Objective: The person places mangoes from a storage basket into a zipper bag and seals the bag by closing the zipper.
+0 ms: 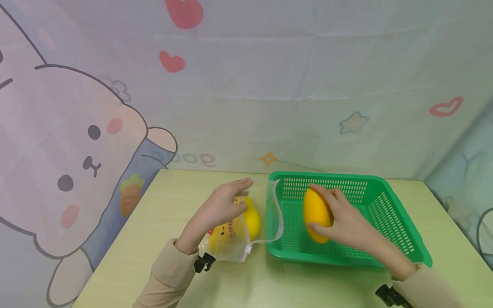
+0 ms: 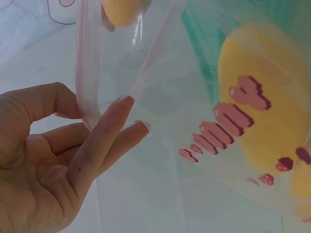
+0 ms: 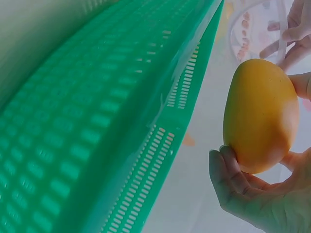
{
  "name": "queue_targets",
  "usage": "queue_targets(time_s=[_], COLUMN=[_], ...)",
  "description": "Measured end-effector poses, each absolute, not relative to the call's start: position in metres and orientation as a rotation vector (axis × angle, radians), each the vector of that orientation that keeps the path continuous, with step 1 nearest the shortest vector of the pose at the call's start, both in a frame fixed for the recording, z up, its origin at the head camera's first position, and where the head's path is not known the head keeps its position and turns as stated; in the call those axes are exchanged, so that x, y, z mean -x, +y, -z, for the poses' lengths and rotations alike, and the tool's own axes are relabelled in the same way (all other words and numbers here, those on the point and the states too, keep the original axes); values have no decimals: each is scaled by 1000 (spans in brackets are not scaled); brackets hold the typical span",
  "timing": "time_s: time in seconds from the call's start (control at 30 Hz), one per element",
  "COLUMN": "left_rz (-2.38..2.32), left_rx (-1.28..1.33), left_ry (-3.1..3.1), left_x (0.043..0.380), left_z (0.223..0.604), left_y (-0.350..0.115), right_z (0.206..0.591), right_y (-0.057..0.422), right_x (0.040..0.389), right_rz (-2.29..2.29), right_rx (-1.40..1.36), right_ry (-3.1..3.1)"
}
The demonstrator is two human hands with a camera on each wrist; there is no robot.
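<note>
My right hand (image 1: pixel 346 220) grips a yellow mango (image 1: pixel 316 216) above the green basket (image 1: pixel 404 222). In the right wrist view, the mango (image 3: pixel 260 116) is held upright between the thumb and fingers. Around the rim of a clear zip bag (image 1: pixel 271 214), my left hand (image 1: pixel 221 205) pinches the edge and keeps the mouth spread toward the basket. Pink print and strawberries mark the bag, as the left wrist view shows. Inside it lie yellow fruits (image 1: pixel 251 220), partly covered by the left hand and the bag's print; their exact kind is unclear.
The basket's left rim stands right beside the bag's mouth on the pale wooden table (image 1: pixel 127 265). Behind the table hangs a printed curtain (image 1: pixel 246 107) with a cartoon bear and hearts. A dark cable (image 1: pixel 479 231) runs at the far right.
</note>
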State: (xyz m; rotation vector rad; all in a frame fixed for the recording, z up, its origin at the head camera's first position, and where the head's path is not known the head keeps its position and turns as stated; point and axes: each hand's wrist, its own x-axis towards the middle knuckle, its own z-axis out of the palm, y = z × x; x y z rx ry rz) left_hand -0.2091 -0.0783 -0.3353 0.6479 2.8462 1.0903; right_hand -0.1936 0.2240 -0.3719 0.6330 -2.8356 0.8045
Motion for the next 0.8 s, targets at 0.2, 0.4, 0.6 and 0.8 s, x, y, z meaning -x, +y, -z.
queue_targets(time_s=[0.2,0.4,0.6,0.8], left_rz=[-1079,-1071,-1047,-1046], left_rx=[-647,-649,-669,-668], left_ry=[2841,2845,2858,2856], left_x=[210,210,209,208], left_z=[336,336,335,335], left_y=[-77,-78,-77,-76], right_z=[375,376,378,377], right_y=[212,197,185,174], right_x=[193,193,192,192], right_rz=[-871,-952,-979,-986], right_rx=[-637,-623,-614,-587], right_ry=[-2830,-2825,-2819,-2814])
